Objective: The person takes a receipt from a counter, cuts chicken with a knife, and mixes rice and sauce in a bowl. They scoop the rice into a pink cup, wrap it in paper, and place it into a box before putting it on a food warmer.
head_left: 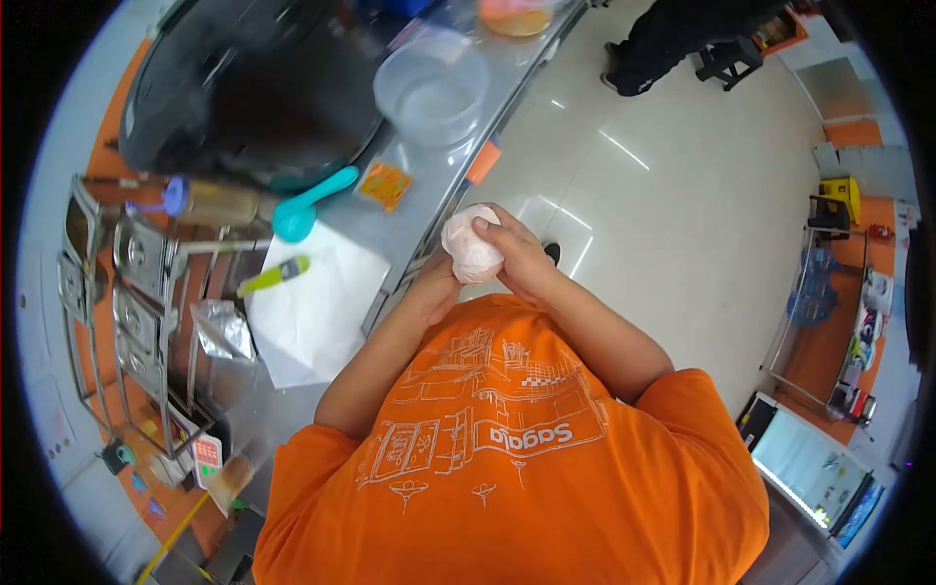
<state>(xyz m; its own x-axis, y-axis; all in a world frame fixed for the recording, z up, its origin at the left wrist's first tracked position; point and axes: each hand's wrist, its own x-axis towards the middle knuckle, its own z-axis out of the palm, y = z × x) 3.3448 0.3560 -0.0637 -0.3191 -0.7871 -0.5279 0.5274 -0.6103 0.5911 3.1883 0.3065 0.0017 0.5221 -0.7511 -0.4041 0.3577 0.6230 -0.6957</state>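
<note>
The head camera is showing a pale, pinkish-white ball-shaped bundle in front of the orange T-shirt, close to the edge of the metal worktable. Across the shirt, upside down in this view, lettering is starting "Saga"; its ending is blurring, and smaller writing inside the white line drawing is staying illegible. The bundle's surface is looking creased, like a thin wrapping, though its material and contents are impossible to tell. The right hand is clasping it, thumb pressing on the upper side and fingers disappearing behind. The left hand is sitting at its lower left, fingers hidden, so how tightly they are closing I cannot tell.

On the table, an orange-yellow packet is carrying unreadable print. A teal scoop is lying near it, and a lime-green handled tool is resting on a white sheet. Farther out, a clear plastic tub is standing beside a large black vessel. At the top, the frame is cutting off another person in dark trousers.
</note>
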